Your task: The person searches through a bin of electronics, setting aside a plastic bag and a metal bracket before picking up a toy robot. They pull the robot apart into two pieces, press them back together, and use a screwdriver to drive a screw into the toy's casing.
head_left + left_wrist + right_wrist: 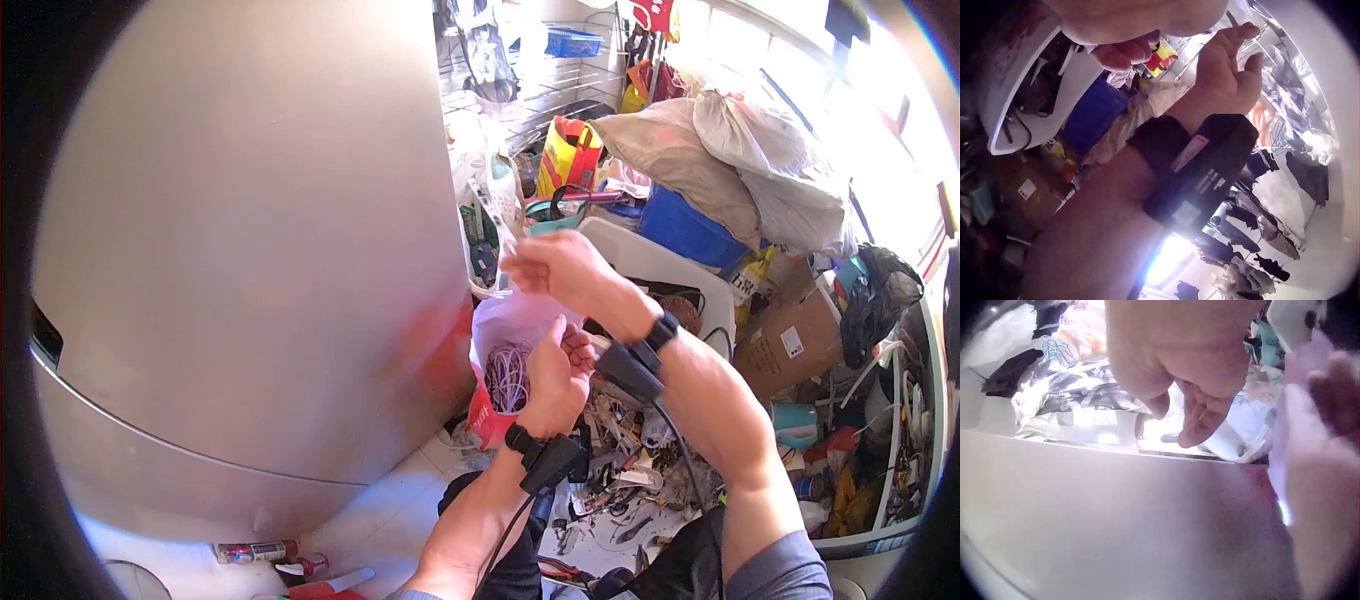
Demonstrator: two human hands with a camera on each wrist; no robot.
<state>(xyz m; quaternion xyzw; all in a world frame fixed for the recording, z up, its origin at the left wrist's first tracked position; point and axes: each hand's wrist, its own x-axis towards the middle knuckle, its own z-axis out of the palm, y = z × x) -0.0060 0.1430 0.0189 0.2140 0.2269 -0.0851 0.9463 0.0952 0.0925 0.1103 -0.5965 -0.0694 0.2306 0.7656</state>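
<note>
My right hand [570,275] is raised over a bag, blurred in the head view. Its thumb and fingers pinch the lower end of a narrow white strip with dark holes [490,212], which slants up to the left. Below it, my left hand [558,372] is at the right side of the bag, thumb up and fingers loosely bent, with nothing seen in them. The plastic bag [487,425], red outside and pale inside, stands with its mouth spread; coiled pale cables [510,375] lie in it. In the right wrist view, the pinched end is mostly hidden by the fingers.
A large smooth silver panel [260,230] fills the left side. Tools and small parts [625,470] cover the floor in front of me. At right are a white tub [715,300], a blue bin [690,228], stuffed sacks [770,170] and a cardboard box [795,335].
</note>
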